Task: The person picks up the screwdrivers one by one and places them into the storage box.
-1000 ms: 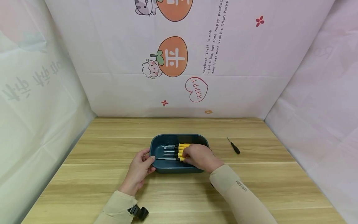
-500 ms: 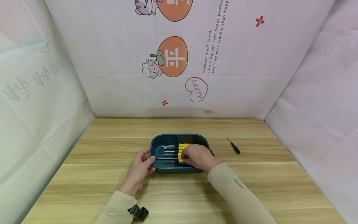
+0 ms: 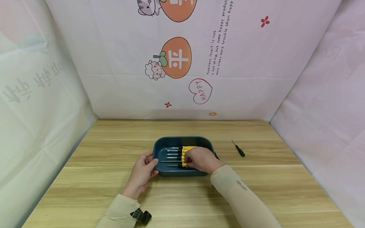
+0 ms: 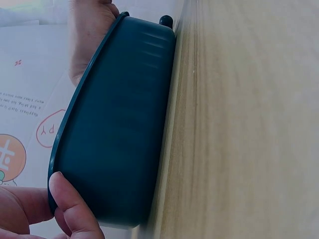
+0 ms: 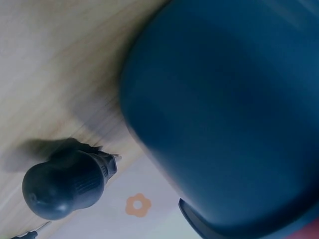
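A dark blue plastic box stands on the table. At its left end my left hand grips the rim, with the thumb over the wall in the left wrist view. Several small screwdrivers with yellow and black handles lie side by side in the box, shafts pointing left. My right hand reaches in over the right side and pinches the handle of the nearest screwdriver. Its fingers cover most of that handle. In the right wrist view only the box's outer wall shows, hiding the fingers.
Right of the box lies a black-handled screwdriver on the wooden table. A second dark handle lies close beside the box's right end, partly behind my hand in the head view. A printed white sheet hangs behind the table.
The nearest screwdriver has come into sight at the front of the row, under my right fingers. My right hand and forearm have shifted slightly left. My left hand stays on the rim.
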Tool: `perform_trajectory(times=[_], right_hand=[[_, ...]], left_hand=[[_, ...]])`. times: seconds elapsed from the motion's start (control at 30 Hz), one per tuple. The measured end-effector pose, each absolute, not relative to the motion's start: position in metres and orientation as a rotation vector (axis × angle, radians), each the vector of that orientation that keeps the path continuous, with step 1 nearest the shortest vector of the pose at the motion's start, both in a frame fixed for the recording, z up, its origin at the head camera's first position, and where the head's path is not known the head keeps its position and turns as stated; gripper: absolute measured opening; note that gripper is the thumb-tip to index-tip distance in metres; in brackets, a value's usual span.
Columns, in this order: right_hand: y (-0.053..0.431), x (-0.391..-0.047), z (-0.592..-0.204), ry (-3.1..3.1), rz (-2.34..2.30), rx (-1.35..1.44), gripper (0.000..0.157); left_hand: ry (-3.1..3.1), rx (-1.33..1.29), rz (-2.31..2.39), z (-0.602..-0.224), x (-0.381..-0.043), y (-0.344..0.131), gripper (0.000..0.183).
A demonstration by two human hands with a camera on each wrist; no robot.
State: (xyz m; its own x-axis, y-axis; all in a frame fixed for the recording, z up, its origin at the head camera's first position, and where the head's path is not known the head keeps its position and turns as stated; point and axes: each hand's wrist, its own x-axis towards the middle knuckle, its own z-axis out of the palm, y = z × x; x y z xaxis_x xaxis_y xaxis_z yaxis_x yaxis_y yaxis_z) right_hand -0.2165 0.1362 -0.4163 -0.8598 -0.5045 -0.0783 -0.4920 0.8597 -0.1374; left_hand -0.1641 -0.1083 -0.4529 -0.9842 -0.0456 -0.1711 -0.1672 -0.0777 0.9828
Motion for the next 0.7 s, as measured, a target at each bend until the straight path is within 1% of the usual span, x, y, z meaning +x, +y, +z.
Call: perform_trajectory(times=[0.7], right_hand=[[0.1331, -0.2196, -0.4185, 2.920, -0.162, -0.734, 0.009]], left_hand=[[2.080, -0.241, 2.230, -0.4519, -0.1642, -0.1085, 0.048]])
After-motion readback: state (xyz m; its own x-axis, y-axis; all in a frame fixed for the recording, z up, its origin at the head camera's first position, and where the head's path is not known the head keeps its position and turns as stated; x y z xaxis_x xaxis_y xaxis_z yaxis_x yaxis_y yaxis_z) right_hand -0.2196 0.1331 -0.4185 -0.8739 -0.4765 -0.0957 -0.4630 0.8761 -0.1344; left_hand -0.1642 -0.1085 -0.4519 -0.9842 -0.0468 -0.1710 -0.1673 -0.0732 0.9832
